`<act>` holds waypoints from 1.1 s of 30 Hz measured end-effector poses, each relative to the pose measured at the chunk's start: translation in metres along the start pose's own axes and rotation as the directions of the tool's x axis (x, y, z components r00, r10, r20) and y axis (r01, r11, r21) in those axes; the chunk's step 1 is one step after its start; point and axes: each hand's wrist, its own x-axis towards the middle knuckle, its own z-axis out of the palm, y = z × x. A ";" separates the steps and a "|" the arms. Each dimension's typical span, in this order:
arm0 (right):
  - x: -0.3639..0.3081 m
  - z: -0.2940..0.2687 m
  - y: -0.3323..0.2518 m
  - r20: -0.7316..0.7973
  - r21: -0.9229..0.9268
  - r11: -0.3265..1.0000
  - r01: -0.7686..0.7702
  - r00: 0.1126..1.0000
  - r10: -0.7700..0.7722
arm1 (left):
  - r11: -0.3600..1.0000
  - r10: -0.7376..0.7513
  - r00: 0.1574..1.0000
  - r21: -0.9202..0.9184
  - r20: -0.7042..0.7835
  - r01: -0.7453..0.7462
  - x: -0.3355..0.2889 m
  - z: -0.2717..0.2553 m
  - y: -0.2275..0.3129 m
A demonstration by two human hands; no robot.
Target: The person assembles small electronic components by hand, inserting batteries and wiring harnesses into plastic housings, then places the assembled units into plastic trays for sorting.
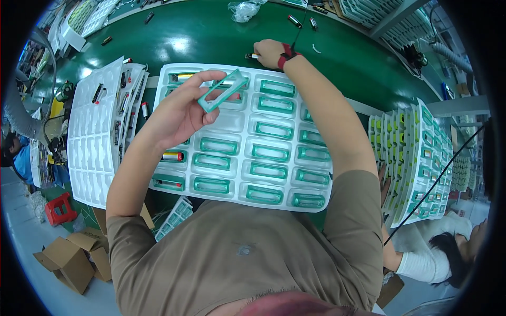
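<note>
My left hand is closed on a teal rectangular plastic frame, tilted above the white tray. Farther off to the right, my right hand pinches a small battery-like cylinder, dark with a pale end, just over the green belt. Similar teal frames sit in many of the tray's pockets. At the tray's left side a yellow and red cylinder lies in a pocket. Another yellow one rests in the far left pocket.
A stack of white trays stands at the left, with loose cylinders on it. More stacked trays are at the right beside a co-worker. Several loose cylinders and a clear plastic bag lie on the belt. Cardboard boxes sit lower left.
</note>
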 end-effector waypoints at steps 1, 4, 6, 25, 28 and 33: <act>-0.008 -0.010 0.000 0.007 -0.007 1.000 0.008 1.000 -0.008 | 0.992 -0.023 1.000 -0.127 0.006 0.023 0.005 -0.006 -0.002; -0.053 -0.049 0.002 -0.350 0.275 0.944 0.184 0.933 -0.080 | 0.968 -0.025 0.996 -0.249 0.088 0.046 0.009 -0.010 -0.002; -0.109 -0.092 -0.015 -0.443 0.485 0.853 0.195 0.895 0.048 | 0.962 -0.002 0.987 -0.269 0.162 0.046 0.010 -0.004 0.002; -0.248 -0.094 -0.095 -0.694 0.082 0.898 0.433 0.671 -0.260 | 0.999 -0.010 0.998 -0.047 0.066 0.014 0.031 0.053 -0.026; -0.250 -0.090 -0.098 -0.748 0.045 0.925 0.377 0.626 -0.219 | 0.996 0.046 0.997 0.079 0.059 -0.050 0.026 0.059 -0.025; -0.257 -0.091 -0.101 -0.768 0.046 0.941 0.336 0.614 -0.182 | 0.990 0.007 0.998 0.143 0.057 -0.015 0.037 0.064 -0.032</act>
